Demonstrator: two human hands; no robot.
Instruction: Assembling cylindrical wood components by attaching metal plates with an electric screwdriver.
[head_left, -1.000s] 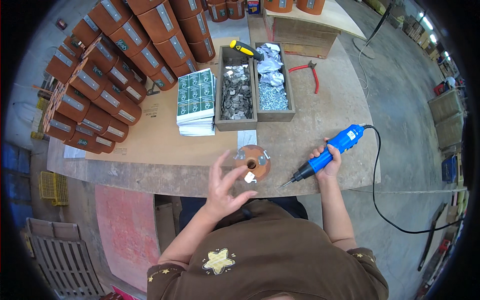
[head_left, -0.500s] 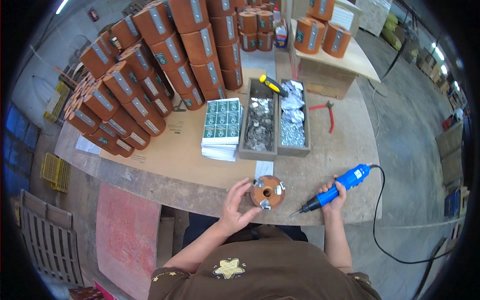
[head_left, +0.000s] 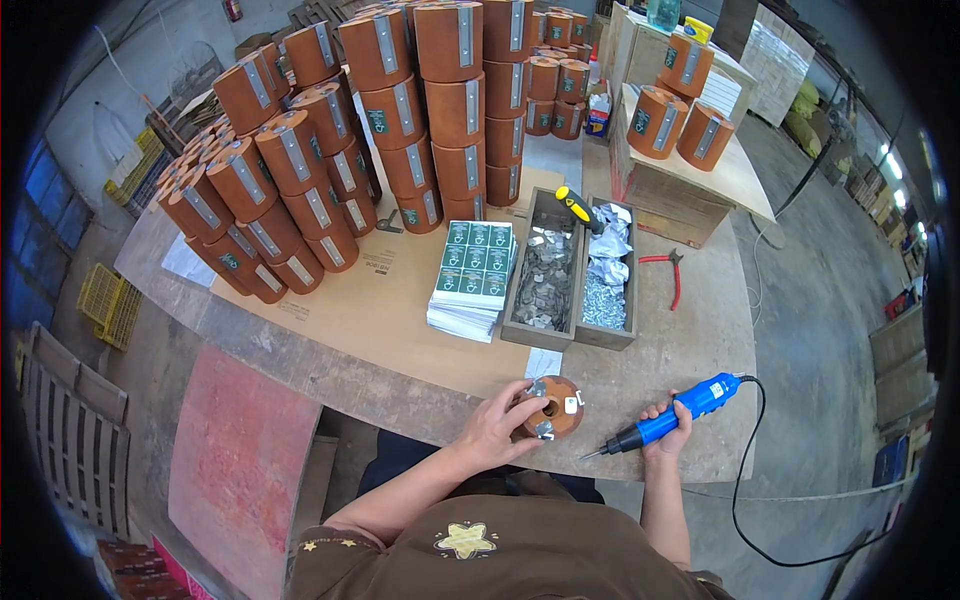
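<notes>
Near the front edge of the table stands a reddish-brown cylinder [head_left: 566,422] with a hole in its top and small bright metal clips around the rim. My left hand [head_left: 492,428] wraps its fingers and thumb around the cylinder's left side, fingertips reaching over the top. In my right hand [head_left: 668,432] is a blue electric screwdriver [head_left: 700,399], gripped around its body. Its thin bit points left toward the cylinder, apart from it and close to the tabletop. A black cord trails from its rear end.
Tall stacks of brown cylinders [head_left: 458,115] with metal strips fill the back left. A stack of green-and-white label sheets [head_left: 466,290] lies beside wooden trays [head_left: 553,345] of small metal parts. A yellow-and-black-handled tool [head_left: 574,204] rests across them; red pliers [head_left: 675,280] lie to the right.
My left hand has closed in from beside the cylinder and now grips it. My right hand still holds the screwdriver much as before. The whole view has shifted slightly.
</notes>
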